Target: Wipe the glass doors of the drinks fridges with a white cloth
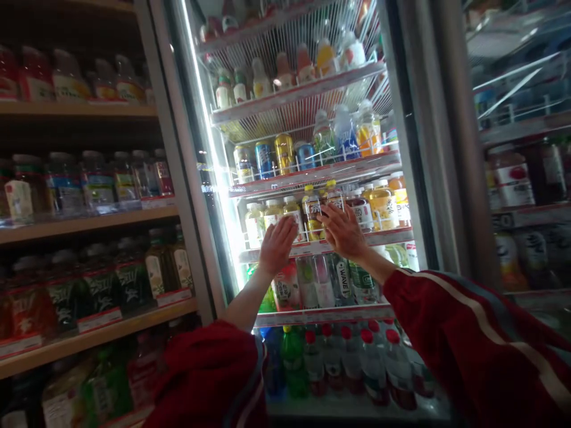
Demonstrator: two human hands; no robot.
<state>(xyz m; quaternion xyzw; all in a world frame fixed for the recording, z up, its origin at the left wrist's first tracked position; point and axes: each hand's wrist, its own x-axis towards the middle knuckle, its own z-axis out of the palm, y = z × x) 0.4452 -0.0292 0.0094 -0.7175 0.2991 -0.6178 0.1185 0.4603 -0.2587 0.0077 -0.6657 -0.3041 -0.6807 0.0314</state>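
Note:
Both my hands are raised to the middle shelf of a lit drinks cooler. My left hand (279, 245) is stretched out flat, its fingers in front of a white-capped bottle (292, 209). My right hand (343, 230) has its fingers apart and slightly bent, beside a yellow-capped tea bottle (311, 208). A second yellow-capped bottle (332, 193) stands partly hidden behind my right fingers. Neither hand visibly holds anything. Whether the fingertips touch the bottles or glass in front of them, I cannot tell.
Cans (284, 153) and bottles fill the cooler shelf above. Red-capped bottles (367, 359) stand at the bottom. Wooden shelving (98, 220) with several drinks is on the left. A metal frame (439, 137) and another dim cooler section (526, 178) lie to the right.

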